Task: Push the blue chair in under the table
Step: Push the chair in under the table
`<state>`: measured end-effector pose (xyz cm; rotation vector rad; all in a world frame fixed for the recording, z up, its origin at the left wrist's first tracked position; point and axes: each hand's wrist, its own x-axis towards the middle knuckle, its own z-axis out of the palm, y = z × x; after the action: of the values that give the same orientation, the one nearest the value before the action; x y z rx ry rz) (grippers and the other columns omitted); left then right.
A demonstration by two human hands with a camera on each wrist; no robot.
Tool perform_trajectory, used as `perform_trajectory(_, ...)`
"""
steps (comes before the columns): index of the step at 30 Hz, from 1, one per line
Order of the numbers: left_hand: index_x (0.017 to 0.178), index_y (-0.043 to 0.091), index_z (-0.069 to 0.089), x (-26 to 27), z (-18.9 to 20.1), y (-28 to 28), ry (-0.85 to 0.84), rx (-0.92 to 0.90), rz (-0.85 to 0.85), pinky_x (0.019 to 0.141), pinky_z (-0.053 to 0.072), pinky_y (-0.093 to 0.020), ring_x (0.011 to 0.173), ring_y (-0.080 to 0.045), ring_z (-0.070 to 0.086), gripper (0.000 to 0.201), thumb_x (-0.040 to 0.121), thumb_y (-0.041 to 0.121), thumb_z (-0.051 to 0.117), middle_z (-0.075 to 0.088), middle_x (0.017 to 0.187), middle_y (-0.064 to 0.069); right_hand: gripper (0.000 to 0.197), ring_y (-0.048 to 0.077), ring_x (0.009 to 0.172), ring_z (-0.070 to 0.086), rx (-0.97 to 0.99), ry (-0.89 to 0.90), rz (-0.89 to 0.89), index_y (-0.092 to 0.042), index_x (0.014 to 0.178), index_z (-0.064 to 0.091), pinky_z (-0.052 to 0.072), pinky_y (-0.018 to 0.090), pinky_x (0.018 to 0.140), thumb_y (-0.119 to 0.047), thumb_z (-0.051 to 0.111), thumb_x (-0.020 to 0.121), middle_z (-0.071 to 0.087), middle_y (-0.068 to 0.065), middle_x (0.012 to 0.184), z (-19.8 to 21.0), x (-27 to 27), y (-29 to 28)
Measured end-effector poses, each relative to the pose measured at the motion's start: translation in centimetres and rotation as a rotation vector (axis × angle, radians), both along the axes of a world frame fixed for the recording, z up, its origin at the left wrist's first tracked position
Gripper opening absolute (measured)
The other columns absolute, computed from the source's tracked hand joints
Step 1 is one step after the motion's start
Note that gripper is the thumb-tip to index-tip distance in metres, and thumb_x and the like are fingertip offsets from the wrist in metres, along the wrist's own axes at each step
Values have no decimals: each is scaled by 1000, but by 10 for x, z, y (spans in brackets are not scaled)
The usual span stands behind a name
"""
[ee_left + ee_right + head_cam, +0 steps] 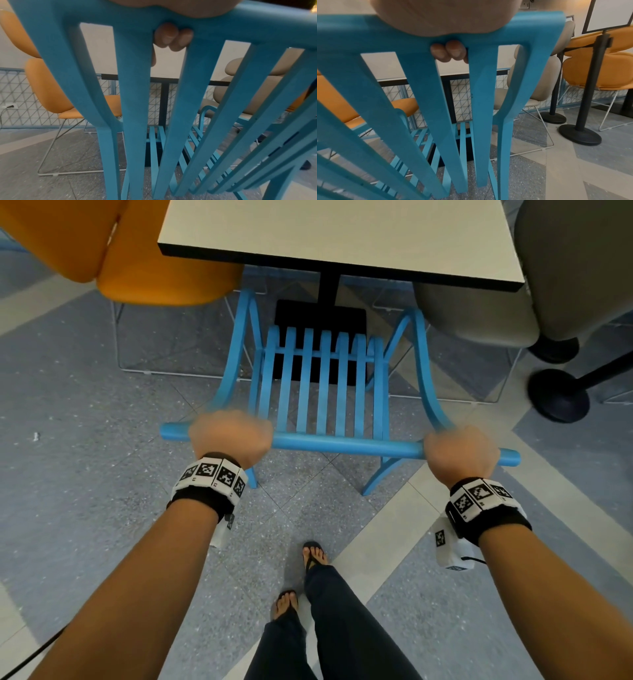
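The blue slatted chair [322, 392] stands in front of me, its seat front reaching under the near edge of the cream table [342, 234]. My left hand [229, 436] grips the left part of the chair's top rail [346, 444]. My right hand [460, 451] grips the rail near its right end. In the left wrist view my fingertips [173, 36] curl round behind the rail [257, 27]. The right wrist view shows my fingertips [448, 50] wrapped under the rail [359, 35] the same way.
An orange chair [130, 251] sits at the table's left and a beige chair [507, 302] at its right. The table's black post and base [322, 316] stand ahead of the blue seat. Black stanchion bases [558, 395] stand at the right. My feet [301, 577] are behind the chair.
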<state>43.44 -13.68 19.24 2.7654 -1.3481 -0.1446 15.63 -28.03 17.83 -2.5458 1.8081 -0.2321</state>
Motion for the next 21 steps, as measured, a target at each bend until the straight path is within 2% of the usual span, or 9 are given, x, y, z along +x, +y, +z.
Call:
perform_trajectory(9, 47, 8, 55, -3, -2, 2, -2, -14, -23, 50, 27, -24, 42, -21, 39, 48, 75, 37, 29, 28, 37, 2, 46, 23, 46, 36, 22, -5, 3, -10, 39, 42, 15, 21, 46, -36, 26, 73, 23, -1, 39, 1, -6, 4)
perform_trajectory(13, 45, 10, 53, -8, -4, 3, -5, -14, -28, 47, 20, -19, 39, -18, 33, 47, 75, 38, 30, 27, 37, 3, 47, 23, 45, 34, 24, -16, -6, -8, 40, 44, 13, 20, 46, -37, 24, 72, 22, -2, 40, 2, -10, 5)
perform_trajectory(18, 44, 10, 50, -6, -2, -1, -15, -34, -36, 47, 18, -16, 35, -13, 23, 45, 75, 36, 31, 27, 36, 2, 50, 24, 46, 37, 0, -39, -7, -4, 43, 51, 11, 19, 47, -35, 23, 70, 20, -4, 39, 5, -5, 2)
perform_trajectory(21, 47, 9, 54, -4, -1, -6, -23, -38, -28, 47, 17, -17, 36, -14, 24, 46, 75, 37, 30, 28, 37, 1, 51, 24, 47, 37, -19, -62, 6, -3, 42, 51, 11, 19, 47, -35, 22, 69, 18, -4, 38, 7, -2, -2)
